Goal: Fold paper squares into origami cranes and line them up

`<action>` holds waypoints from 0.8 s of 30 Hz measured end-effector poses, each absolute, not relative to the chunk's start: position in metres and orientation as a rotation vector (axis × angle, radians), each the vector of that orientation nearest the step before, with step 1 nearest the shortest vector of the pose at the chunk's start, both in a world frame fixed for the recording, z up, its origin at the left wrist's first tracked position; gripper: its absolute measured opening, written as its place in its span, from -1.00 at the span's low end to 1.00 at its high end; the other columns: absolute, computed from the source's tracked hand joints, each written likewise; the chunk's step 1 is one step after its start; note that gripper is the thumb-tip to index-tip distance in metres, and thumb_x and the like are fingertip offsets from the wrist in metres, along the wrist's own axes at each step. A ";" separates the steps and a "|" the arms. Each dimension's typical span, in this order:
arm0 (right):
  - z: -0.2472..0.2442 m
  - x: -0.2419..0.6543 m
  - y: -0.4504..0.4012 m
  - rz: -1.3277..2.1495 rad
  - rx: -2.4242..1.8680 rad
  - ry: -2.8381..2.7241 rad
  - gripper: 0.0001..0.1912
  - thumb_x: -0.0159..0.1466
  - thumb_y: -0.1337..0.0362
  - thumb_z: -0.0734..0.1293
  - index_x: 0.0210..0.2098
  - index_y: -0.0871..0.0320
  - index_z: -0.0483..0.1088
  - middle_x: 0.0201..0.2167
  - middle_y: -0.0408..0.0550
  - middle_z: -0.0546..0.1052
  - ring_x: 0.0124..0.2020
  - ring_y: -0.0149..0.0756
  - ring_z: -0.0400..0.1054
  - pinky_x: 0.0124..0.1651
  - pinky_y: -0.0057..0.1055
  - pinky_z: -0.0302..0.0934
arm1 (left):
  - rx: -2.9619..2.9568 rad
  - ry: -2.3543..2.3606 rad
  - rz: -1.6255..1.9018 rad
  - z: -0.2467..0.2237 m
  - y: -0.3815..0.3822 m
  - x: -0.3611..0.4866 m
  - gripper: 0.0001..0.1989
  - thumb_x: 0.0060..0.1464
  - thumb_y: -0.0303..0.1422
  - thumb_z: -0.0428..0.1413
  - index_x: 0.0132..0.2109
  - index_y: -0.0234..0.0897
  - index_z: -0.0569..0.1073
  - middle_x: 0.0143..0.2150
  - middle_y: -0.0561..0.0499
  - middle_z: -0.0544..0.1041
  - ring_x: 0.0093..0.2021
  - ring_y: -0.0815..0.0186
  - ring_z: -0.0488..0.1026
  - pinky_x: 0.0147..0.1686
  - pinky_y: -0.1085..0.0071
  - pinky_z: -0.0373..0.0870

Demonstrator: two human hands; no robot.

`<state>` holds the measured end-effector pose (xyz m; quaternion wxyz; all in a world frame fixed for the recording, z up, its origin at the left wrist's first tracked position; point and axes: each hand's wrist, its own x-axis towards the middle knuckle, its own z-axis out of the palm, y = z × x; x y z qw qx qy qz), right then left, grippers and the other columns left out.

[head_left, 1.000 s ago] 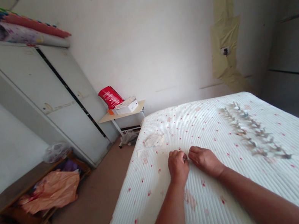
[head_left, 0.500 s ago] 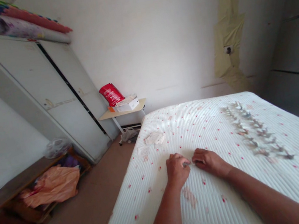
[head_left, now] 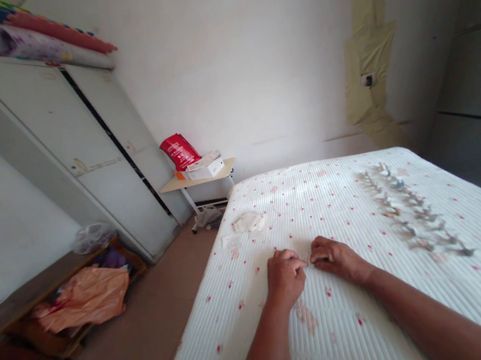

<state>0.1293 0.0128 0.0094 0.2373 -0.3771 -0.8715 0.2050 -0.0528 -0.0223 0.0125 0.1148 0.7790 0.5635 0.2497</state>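
Note:
My left hand (head_left: 283, 273) and my right hand (head_left: 336, 259) rest close together on the white ribbed bedcover (head_left: 338, 311). Both are closed, thumbs and forefingers pinched towards each other with a narrow gap between. Something small and pale seems to lie at the fingertips, too small to name. To the right stand rows of small greyish-brown pieces (head_left: 413, 208), blurred, their kind unclear. Beyond my left hand lie a crumpled clear plastic bag (head_left: 248, 222) and a small printed paper slip (head_left: 231, 242).
A small table (head_left: 171, 185) at the back holds a red bag (head_left: 179, 151) and a white box (head_left: 207, 168). A grey cabinet (head_left: 55, 132) with rolled mats (head_left: 44, 44) on top stands left. Below it, a low wooden shelf (head_left: 12, 285) holds an orange plastic bag (head_left: 87, 297).
My left hand has shifted slightly left, its thumb and forefinger now drawn closer together. The right hand stays almost in place. The pieces on the bed have not moved.

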 end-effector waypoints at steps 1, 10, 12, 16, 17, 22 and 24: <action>0.010 0.129 0.012 0.545 -1.035 -2.405 -0.79 0.16 0.40 0.22 -0.35 0.07 0.48 -0.28 -0.11 0.38 -0.31 -0.44 0.32 -0.25 -0.53 0.16 | 2.295 1.650 0.722 0.013 -0.023 -0.053 -0.69 -0.10 -0.52 0.03 -0.27 -0.04 0.54 -0.27 0.07 0.46 -0.16 0.32 0.29 -0.10 0.34 0.17; 0.006 0.129 0.014 0.536 -1.013 -2.396 -0.78 0.18 0.40 0.19 -0.40 0.11 0.48 -0.29 -0.08 0.40 -0.31 -0.42 0.33 -0.25 -0.52 0.17 | 2.293 1.651 0.741 0.014 -0.025 -0.054 -0.68 -0.10 -0.53 0.03 -0.27 -0.03 0.55 -0.26 0.08 0.46 -0.17 0.33 0.30 -0.12 0.36 0.19; 0.006 0.129 0.015 0.620 -1.037 -2.344 -0.79 0.17 0.41 0.19 -0.40 0.13 0.47 -0.33 -0.09 0.39 -0.35 -0.44 0.33 -0.28 -0.54 0.16 | 2.272 1.633 0.773 0.013 -0.024 -0.054 -0.67 -0.11 -0.55 0.03 -0.29 -0.05 0.55 -0.27 0.08 0.47 -0.18 0.33 0.32 -0.13 0.37 0.20; 0.010 0.126 0.015 0.648 -1.090 -2.305 -0.80 0.14 0.44 0.19 -0.46 0.16 0.44 -0.40 -0.11 0.38 -0.38 -0.44 0.31 -0.31 -0.55 0.14 | 2.238 1.633 0.760 0.014 -0.024 -0.054 -0.67 -0.12 -0.56 0.01 -0.30 -0.07 0.56 -0.25 0.06 0.49 -0.16 0.33 0.33 -0.11 0.37 0.21; 0.011 0.125 0.015 0.641 -1.106 -2.304 -0.80 0.14 0.44 0.19 -0.47 0.17 0.44 -0.41 -0.12 0.38 -0.39 -0.44 0.31 -0.32 -0.55 0.14 | 2.239 1.637 0.752 0.014 -0.024 -0.054 -0.67 -0.12 -0.56 0.01 -0.30 -0.08 0.56 -0.24 0.06 0.49 -0.16 0.32 0.33 -0.10 0.36 0.21; 0.016 0.121 0.014 0.638 -1.153 -2.278 -0.80 0.13 0.42 0.20 -0.49 0.15 0.44 -0.43 -0.13 0.39 -0.39 -0.44 0.30 -0.33 -0.55 0.12 | 2.272 1.650 0.703 0.018 -0.027 -0.052 -0.68 -0.12 -0.55 0.00 -0.31 -0.08 0.56 -0.24 0.05 0.49 -0.17 0.31 0.33 -0.09 0.34 0.21; 0.016 0.120 0.015 0.646 -1.132 -2.253 -0.80 0.14 0.41 0.20 -0.48 0.14 0.45 -0.42 -0.13 0.40 -0.39 -0.44 0.31 -0.33 -0.55 0.12 | 2.296 1.645 0.695 0.019 -0.028 -0.052 -0.68 -0.12 -0.54 0.01 -0.30 -0.07 0.55 -0.25 0.06 0.48 -0.17 0.31 0.33 -0.10 0.34 0.21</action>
